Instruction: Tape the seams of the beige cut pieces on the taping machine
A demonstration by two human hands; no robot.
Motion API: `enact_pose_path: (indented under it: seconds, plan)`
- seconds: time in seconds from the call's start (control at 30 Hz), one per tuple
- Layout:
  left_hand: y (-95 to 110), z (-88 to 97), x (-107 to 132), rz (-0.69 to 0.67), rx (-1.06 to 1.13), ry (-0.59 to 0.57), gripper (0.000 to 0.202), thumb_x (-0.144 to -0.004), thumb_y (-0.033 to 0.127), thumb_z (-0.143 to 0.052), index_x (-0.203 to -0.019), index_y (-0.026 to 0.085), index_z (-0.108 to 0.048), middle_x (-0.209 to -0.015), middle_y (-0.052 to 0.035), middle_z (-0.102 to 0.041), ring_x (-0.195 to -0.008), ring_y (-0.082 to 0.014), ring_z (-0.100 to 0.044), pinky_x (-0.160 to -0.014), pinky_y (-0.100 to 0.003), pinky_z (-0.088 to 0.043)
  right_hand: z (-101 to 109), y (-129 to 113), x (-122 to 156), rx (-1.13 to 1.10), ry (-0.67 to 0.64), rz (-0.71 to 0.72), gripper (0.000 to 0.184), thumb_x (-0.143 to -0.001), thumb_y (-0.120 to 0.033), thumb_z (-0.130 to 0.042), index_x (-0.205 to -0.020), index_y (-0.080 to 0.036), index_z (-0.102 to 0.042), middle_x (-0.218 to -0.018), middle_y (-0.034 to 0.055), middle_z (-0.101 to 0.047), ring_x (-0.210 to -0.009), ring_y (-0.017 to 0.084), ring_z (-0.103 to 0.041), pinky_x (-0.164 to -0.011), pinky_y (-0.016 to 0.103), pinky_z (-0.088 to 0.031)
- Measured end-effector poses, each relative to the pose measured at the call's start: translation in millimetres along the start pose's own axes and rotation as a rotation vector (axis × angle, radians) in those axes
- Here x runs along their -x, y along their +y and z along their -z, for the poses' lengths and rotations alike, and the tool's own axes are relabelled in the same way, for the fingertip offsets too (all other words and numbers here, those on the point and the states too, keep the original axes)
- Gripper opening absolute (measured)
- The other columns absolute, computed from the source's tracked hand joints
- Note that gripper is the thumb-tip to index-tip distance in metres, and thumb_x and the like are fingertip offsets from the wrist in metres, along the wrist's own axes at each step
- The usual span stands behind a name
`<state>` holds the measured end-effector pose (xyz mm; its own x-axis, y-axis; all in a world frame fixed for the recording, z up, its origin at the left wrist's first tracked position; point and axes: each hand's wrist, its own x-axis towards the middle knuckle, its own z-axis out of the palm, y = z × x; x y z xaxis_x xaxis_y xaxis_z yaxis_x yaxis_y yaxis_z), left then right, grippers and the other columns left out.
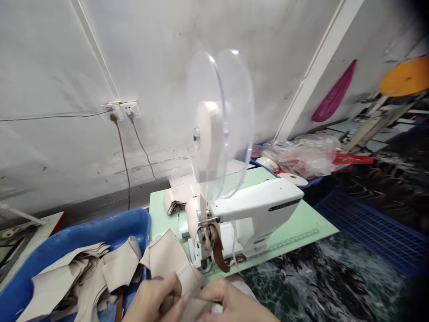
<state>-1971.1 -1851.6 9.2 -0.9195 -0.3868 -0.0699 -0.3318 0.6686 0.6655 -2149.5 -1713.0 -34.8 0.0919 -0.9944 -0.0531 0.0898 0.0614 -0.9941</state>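
At the bottom middle, my left hand (153, 297) and my right hand (231, 304) pinch a beige sheet piece (187, 279) between thumbs and fingers. Both hands are closed and close together, just in front of a white tape-feeding machine (258, 201). Clear discs on top of it flank a roll of white tape (209, 129). A brown strip (218, 250) hangs by the machine's head. More beige pieces (167, 252) lie left of the head, partly over the edge of a blue tub. Whether the pieces are leather or synthetic, I cannot tell.
The blue tub (134, 219) on the left holds several beige pieces. Folded beige pieces (179, 197) lie behind the machine on a green board (301, 223). Plastic bags (304, 152) and a blue crate (375, 232) are at right. Cords run from wall sockets (122, 109).
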Motion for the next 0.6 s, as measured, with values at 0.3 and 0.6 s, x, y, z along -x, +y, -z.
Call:
enact_pose_path:
  seconds: [0.3,0.6]
  plan:
    - [35.0,-3.5,-79.4,0.267,0.612,0.161,0.047,-0.077,0.064,-0.060,-0.068,0.018,-0.058,-0.063,0.0017,-0.049,-0.058,-0.0128,-0.041,-0.049,-0.019,-0.034,74.1,-26.7,0.9,-0.209,0.555,-0.047,0.040,-0.075,-0.056,-0.071,-0.075,-0.016,-0.065,-0.070,-0.0004,-0.059,-0.064,0.012,-0.048,-0.060,0.023,-0.035]
    - [24.2,-24.8,-84.8,0.379,0.714,0.323,0.050,-0.076,0.066,-0.060,-0.066,0.018,-0.055,-0.060,0.0030,-0.047,-0.053,-0.0104,-0.039,-0.046,-0.018,-0.031,86.7,-14.2,-15.2,-0.448,0.618,-0.047,0.026,-0.069,-0.037,-0.077,-0.086,-0.018,-0.075,-0.079,0.0036,-0.072,-0.076,0.023,-0.063,-0.073,0.032,-0.048]
